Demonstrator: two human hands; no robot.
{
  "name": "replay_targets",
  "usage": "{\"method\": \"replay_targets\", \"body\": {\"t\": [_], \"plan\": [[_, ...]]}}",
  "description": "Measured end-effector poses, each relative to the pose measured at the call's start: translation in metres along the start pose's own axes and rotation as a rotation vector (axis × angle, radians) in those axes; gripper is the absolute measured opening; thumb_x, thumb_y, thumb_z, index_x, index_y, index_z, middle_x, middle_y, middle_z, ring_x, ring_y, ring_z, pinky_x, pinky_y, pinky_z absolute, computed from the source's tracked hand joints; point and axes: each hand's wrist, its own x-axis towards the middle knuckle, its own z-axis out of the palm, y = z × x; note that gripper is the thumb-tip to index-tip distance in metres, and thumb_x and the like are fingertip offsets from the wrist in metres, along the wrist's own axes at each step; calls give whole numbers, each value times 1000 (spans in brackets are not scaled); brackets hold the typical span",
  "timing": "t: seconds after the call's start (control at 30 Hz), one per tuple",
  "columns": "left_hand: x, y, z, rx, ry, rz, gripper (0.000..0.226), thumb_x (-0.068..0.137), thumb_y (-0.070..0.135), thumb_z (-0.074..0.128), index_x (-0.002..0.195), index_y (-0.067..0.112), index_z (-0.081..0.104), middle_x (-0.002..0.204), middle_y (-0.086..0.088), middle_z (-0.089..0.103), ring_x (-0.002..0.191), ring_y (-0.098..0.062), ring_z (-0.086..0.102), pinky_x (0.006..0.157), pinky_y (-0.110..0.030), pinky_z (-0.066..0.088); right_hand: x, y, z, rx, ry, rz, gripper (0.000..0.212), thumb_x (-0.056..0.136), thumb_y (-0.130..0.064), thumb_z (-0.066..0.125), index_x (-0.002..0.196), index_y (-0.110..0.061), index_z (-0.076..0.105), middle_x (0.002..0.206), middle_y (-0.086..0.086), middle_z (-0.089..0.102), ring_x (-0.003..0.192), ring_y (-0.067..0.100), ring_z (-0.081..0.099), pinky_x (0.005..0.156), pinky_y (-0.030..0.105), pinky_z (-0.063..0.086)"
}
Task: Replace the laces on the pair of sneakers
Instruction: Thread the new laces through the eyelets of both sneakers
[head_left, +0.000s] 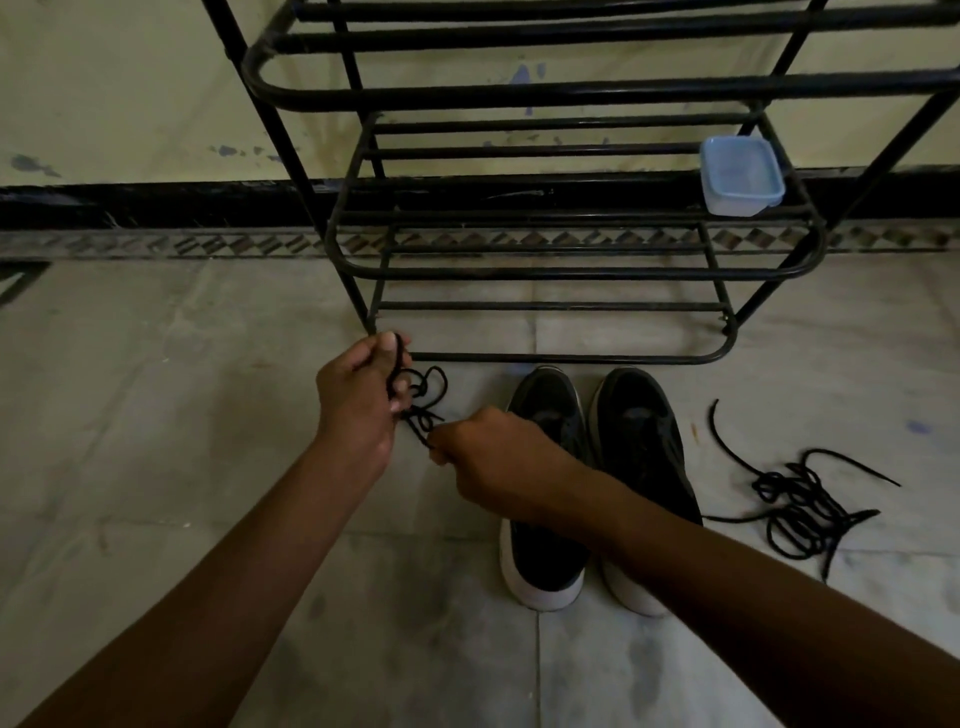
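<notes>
Two black sneakers with white soles stand side by side on the tiled floor, the left one (545, 467) and the right one (641, 457), toes toward the rack. A black lace (428, 400) hangs in loops between my hands, left of the shoes. My left hand (358, 400) is closed on its upper part, with the lace running over the thumb. My right hand (493, 457) pinches its lower end in front of the left sneaker. A second black lace (800, 504) lies tangled on the floor to the right of the shoes.
A black metal shoe rack (545, 260) stands against the wall just beyond the shoes. A pale blue lidded plastic box (740, 176) sits on its lower right shelf. Grey floor tiles (156, 415) spread to the left and in front.
</notes>
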Motion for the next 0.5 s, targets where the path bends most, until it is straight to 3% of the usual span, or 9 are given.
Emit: {"method": "replay_targets", "body": {"t": [0.1,0.17,0.27,0.4,0.5], "plan": [[3,-6,-11,172,-36,118,18,100,13,61,110,6,73,95,-10,77,83,-22,75,66,-34,62,-3,10,-11,-38,82,188,24,99,-14,47,121,-15,56,102,9,64,88,25,63,80,39,55],[3,-6,-20,215,-49,168,15,99,9,62,109,6,73,95,-12,78,89,-30,77,75,-41,64,-2,21,-17,-154,220,315,20,97,-14,48,115,-14,56,99,7,66,91,27,64,91,41,49],[-1,-4,-34,309,-68,260,14,97,6,64,104,6,75,91,-10,79,87,-29,77,81,-45,63,2,36,-20,-233,338,452,15,95,-15,50,108,-16,58,91,4,68,91,27,63,96,44,40],[-5,0,-47,337,-82,328,12,97,3,63,98,1,75,89,-13,77,82,-32,77,83,-54,61,6,42,-22,-263,284,498,15,96,-15,52,109,-17,59,96,5,68,101,26,60,101,44,37],[-11,6,-49,373,-103,404,14,99,6,62,92,4,74,88,-12,77,81,-31,77,83,-54,61,14,42,-20,-216,110,347,22,96,-11,51,115,-16,60,105,9,66,102,27,62,96,43,50]]}}
